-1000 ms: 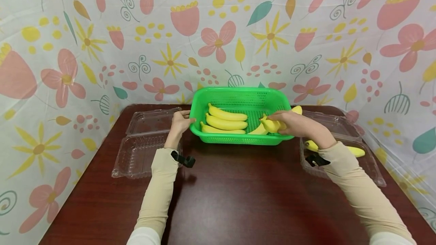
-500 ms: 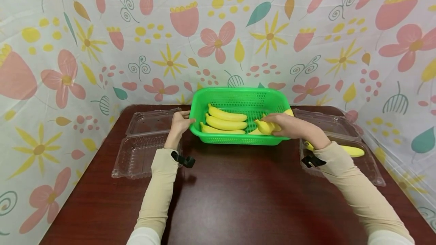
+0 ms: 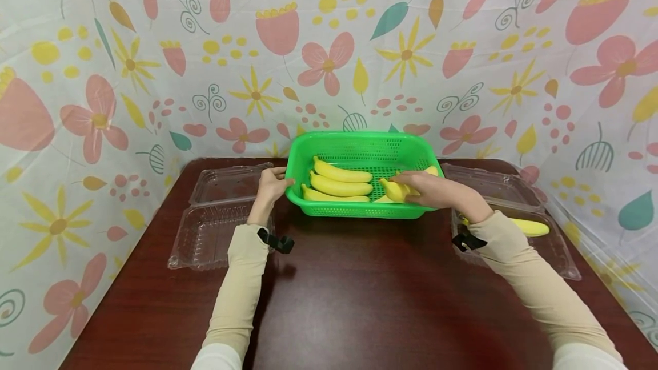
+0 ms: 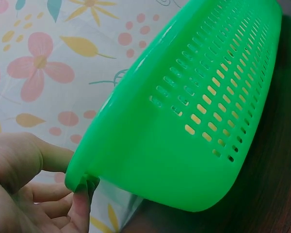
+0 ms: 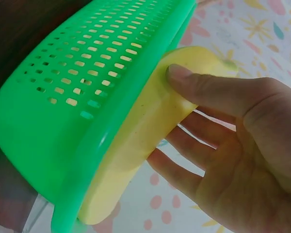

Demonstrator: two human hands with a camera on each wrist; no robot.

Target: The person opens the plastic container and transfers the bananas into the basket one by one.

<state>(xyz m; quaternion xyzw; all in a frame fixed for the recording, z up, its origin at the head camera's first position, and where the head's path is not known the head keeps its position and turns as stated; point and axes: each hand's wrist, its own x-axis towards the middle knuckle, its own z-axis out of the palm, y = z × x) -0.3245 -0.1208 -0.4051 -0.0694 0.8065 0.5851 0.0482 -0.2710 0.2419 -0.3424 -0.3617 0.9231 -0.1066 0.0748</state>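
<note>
My left hand (image 3: pixel 272 184) pinches the left rim of a green perforated plastic basket (image 3: pixel 360 210). In the left wrist view, the thumb lies over that rim (image 4: pixel 75 177) and a finger sits beneath it. At the basket's right end, my right hand (image 3: pixel 444 188) holds a yellow banana (image 3: pixel 393 190) between thumb and fingers. In the right wrist view the held banana (image 5: pixel 140 121) lies along the basket's rim, thumb on one side and fingers on the other. Three bananas (image 3: pixel 341 188) lie side by side in the basket's left half. Another, partly hidden, lies below the held one.
A lidded clear plastic clamshell (image 3: pixel 205 238) stands opened on the left of the dark wooden table (image 3: pixel 329 301). At the right, a similar clamshell (image 3: pixel 562 253) contains a banana (image 3: pixel 532 227), partly behind my right forearm. A flower-patterned curtain (image 3: pixel 329 44) surrounds the table's back and sides.
My right hand has moved left and slightly lower with the banana, further into the basket. My left hand stays on the rim, and the other bananas lie as before.
</note>
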